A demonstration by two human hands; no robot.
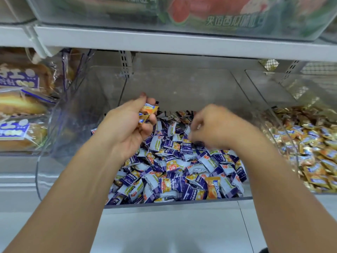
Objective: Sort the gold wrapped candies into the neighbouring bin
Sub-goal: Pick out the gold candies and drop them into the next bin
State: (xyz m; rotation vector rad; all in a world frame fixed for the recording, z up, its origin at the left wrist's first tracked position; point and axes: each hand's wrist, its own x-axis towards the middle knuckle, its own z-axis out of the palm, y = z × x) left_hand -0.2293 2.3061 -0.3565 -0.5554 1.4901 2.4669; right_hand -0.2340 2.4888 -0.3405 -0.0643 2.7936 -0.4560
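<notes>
My left hand (pixel 125 125) is raised over the middle clear bin (pixel 175 202) and grips a few gold wrapped candies (pixel 147 112) in its curled fingers. My right hand (pixel 213 126) is blurred, fingers curled down into the pile of purple-and-white wrapped candies (pixel 175 161); whether it holds anything is hidden. One gold candy (pixel 212 187) lies near the front of that pile, and a few more gold ones lie at the back (pixel 184 115). The neighbouring bin on the right (pixel 284 143) is full of gold wrapped candies (pixel 313 143).
Packaged bread (pixel 20 106) fills the compartment to the left. A white shelf edge (pixel 182 41) runs overhead with a clear bin of green and red packets (pixel 182 11) on it. A pale ledge (pixel 173 230) lies in front of the bins.
</notes>
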